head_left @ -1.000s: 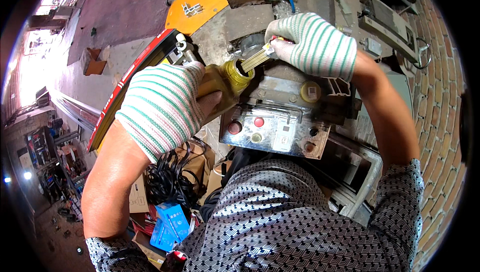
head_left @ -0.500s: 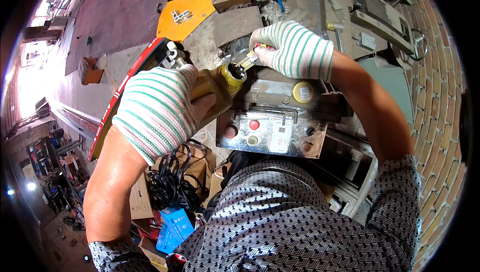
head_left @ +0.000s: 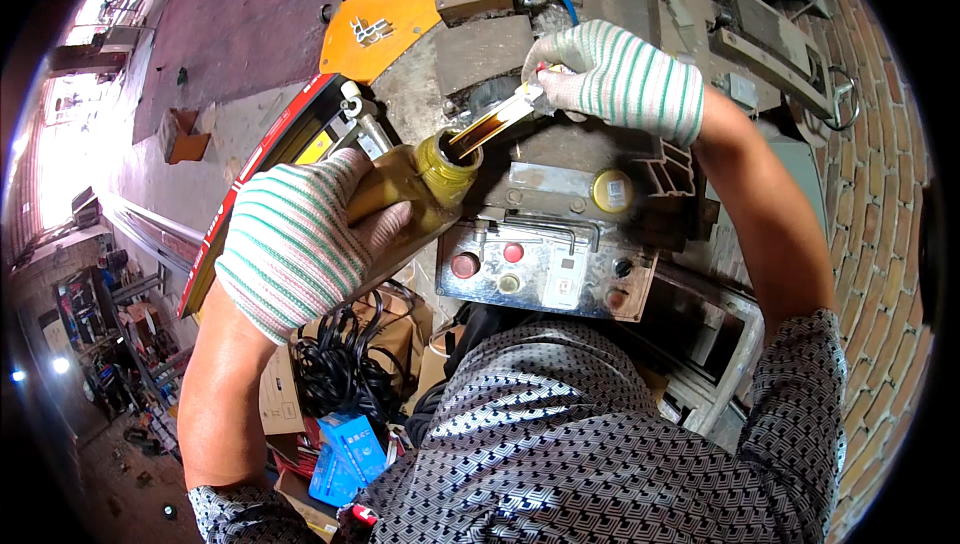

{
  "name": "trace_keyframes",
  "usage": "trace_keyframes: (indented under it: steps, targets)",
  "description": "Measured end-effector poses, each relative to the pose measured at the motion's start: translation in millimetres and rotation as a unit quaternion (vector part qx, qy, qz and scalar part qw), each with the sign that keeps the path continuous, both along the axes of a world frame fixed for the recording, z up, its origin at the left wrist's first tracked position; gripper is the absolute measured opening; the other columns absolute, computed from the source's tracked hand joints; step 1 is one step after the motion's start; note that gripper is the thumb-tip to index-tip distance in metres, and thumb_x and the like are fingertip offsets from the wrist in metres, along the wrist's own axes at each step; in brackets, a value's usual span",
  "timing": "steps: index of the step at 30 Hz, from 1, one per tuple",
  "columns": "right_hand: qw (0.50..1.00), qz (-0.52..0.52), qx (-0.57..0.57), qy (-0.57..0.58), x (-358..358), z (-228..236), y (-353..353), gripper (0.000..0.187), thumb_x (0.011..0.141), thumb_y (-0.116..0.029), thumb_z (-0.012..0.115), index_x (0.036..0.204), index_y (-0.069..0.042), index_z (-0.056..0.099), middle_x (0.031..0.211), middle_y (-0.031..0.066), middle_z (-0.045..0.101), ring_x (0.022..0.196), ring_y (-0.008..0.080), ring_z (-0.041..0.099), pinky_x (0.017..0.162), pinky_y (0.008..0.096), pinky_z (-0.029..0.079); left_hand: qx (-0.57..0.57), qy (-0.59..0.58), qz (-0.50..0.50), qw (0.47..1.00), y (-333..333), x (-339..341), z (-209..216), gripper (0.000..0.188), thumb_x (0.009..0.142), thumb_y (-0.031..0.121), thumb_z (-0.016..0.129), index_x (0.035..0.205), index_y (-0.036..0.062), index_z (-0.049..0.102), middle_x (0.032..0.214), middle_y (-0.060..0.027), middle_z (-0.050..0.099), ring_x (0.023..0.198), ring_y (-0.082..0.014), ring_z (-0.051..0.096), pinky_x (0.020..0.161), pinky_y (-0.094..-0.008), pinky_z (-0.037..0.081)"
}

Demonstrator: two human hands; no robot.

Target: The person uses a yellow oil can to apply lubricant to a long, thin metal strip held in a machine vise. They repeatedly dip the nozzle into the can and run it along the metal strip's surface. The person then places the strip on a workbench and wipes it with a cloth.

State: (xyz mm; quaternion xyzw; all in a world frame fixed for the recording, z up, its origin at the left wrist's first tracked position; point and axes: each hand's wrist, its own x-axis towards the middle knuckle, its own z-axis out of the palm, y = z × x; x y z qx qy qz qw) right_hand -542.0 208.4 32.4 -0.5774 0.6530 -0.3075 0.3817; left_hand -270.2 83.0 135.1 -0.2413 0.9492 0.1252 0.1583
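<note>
My left hand point(head_left: 295, 239), in a striped knit glove, is closed around a yellowish plastic bottle point(head_left: 400, 184). The bottle leans to the right, its mouth uncovered and dark inside. My right hand point(head_left: 625, 82), gloved alike, pinches a slim, straight tool point(head_left: 495, 124) with pale edges and an amber, wet-looking middle. Its lower tip is at the bottle's mouth; its exact kind cannot be made out. A bit of red shows by my right fingertips. Below that hand, a round yellow cap point(head_left: 613, 190) lies on the machine, beyond the metal control panel point(head_left: 540, 289).
An orange plate point(head_left: 365, 49) bearing small metal profile pieces is at the far left of the machine. Beside my left hand stands a long red-edged box point(head_left: 262, 144). Black cables point(head_left: 345, 369) and a blue box point(head_left: 347, 459) lie below. A brick wall point(head_left: 880, 244) rises at right.
My right hand has moved up and to the right, drawing more of the slim tool out of the bottle. My left hand and the bottle have shifted slightly left.
</note>
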Motion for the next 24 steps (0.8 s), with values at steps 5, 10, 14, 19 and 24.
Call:
trace_keyframes:
  steps: [5, 10, 14, 19, 24]
  targets:
    - [0.997, -0.011, 0.016, -0.07, -6, -3, 5, 0.026, 0.099, -0.024, 0.06, 0.106, -0.001, 0.07, 0.073, 0.0022, 0.061, 0.064, 0.0113, 0.056, 0.062, 0.0285, 0.048, -0.008, 0.008, -0.004, 1.0, -2, 8, -2, 0.038, 0.086, 0.033, 0.082, 0.101, 0.0004, 0.067, 0.076, -0.0182, 0.068, 0.068, -0.0336, 0.068, 0.064, -0.0387, 0.055]
    - [0.991, -0.055, 0.053, -0.108, -18, -8, 18, 0.03, 0.098, -0.031, 0.063, 0.108, -0.003, 0.069, 0.071, -0.0001, 0.058, 0.063, 0.0082, 0.053, 0.057, 0.0263, 0.044, -0.009, 0.008, 0.003, 1.0, -3, 11, -1, 0.038, 0.086, 0.032, 0.082, 0.103, 0.0006, 0.068, 0.076, -0.0177, 0.069, 0.069, -0.0319, 0.07, 0.065, -0.0379, 0.055]
    - [0.989, -0.07, 0.055, -0.117, -31, -10, 29, 0.035, 0.097, -0.038, 0.065, 0.108, -0.005, 0.07, 0.071, -0.003, 0.056, 0.062, 0.0059, 0.05, 0.054, 0.0243, 0.039, -0.005, 0.015, 0.003, 1.0, -5, 14, -4, 0.039, 0.086, 0.03, 0.082, 0.107, 0.0003, 0.068, 0.078, -0.018, 0.07, 0.07, -0.0308, 0.071, 0.066, -0.0372, 0.056]
    - [0.99, -0.101, 0.025, -0.092, -54, -15, 47, 0.032, 0.094, -0.036, 0.065, 0.105, -0.006, 0.069, 0.072, -0.0054, 0.056, 0.063, 0.0036, 0.049, 0.054, 0.0215, 0.038, 0.018, 0.01, 0.022, 1.0, -3, 11, 0, 0.04, 0.086, 0.028, 0.083, 0.107, -0.002, 0.068, 0.079, -0.0183, 0.071, 0.07, -0.0264, 0.072, 0.066, -0.0359, 0.056]
    - [0.993, -0.093, 0.043, -0.061, -84, -7, 62, 0.03, 0.096, -0.028, 0.066, 0.114, -0.005, 0.068, 0.074, -0.0035, 0.058, 0.063, 0.0046, 0.051, 0.056, 0.0212, 0.042, 0.041, 0.01, 0.043, 0.998, -5, 13, 1, 0.039, 0.085, 0.025, 0.084, 0.106, -0.0033, 0.068, 0.078, -0.0184, 0.07, 0.069, -0.0248, 0.071, 0.066, -0.0359, 0.056]
